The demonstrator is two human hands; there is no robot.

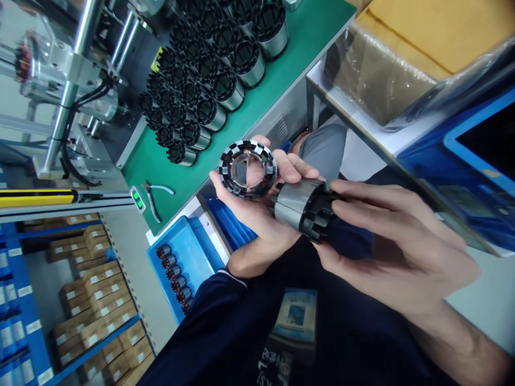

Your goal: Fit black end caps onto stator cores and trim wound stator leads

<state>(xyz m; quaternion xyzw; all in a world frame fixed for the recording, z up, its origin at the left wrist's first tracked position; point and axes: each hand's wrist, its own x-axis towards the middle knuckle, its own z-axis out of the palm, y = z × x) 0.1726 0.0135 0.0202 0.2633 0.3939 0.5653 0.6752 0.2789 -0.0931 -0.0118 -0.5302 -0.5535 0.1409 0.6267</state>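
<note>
My left hand [261, 212] is closed around a stator core [227, 170], a ring with black plastic and silver segments, its open end facing me. Through its bore part of my hand shows. Right beside it lies a second stator core [295, 202], tipped on its side, a silver metal cylinder with black plastic prongs at one end. The fingers of my right hand [386, 236] pinch that pronged end from the right. This second core's other end is close to my left palm; whether they touch I cannot tell.
Many similar stator cores [209, 115] stand upright on the green bench mat [193, 185], near pliers [155, 198] and a green-lit switch box [138, 199]. A blue bin [201, 249] holds wound parts. Machine rods rise at left; a wrapped carton [378, 69] sits at right.
</note>
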